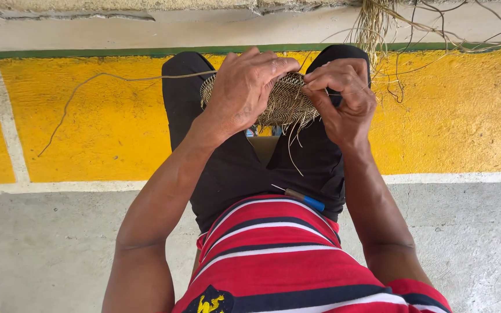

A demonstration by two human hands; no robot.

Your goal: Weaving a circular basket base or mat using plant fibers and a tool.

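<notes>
Head view looks down on a seated person's lap, over a yellow-painted floor band (88, 127) and grey concrete (42, 249). Dark shorts (233, 168) and a red striped shirt (279, 249) fill the middle. A small woven disc (288, 101) of pale fibre rests on the knees, gripped from both sides. The left hand (242, 87) is clenched over its near edge, covering part of it. The right hand (343, 98) pinches the opposite rim, fingertips closed on a strand. By my reading the weave is a tight, nearly flat round with no wall visible, and loose ends (294, 139) hang under both grips. One long strand (88, 87) trails away left of the left hand. No container shows. A blue-handled tool (304, 199) lies on the lap below both hands.
</notes>
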